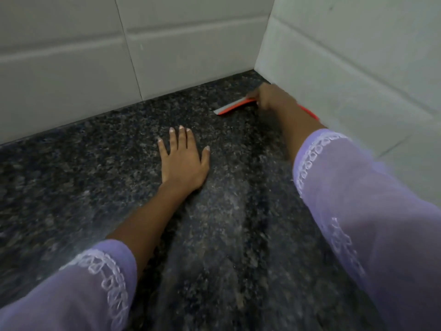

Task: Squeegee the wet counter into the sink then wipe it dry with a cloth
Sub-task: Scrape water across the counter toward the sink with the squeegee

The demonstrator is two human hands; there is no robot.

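- Left hand (pixel 182 161) lies flat, fingers spread, palm down on the dark speckled granite counter (pixel 78 177), gripping nothing.
- Bare counter stretches to its left, up to the white tiled back wall (pixel 71 68).
- Right hand (pixel 274 99) is closed around the red squeegee with a white blade (pixel 232 106), which touches the counter near the corner, beside the white tiled side wall (pixel 358 68).

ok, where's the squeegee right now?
In the head view, the red squeegee with a pale blade lies on the dark speckled granite counter at the far right corner by the white tiled walls, gripped by the right hand.
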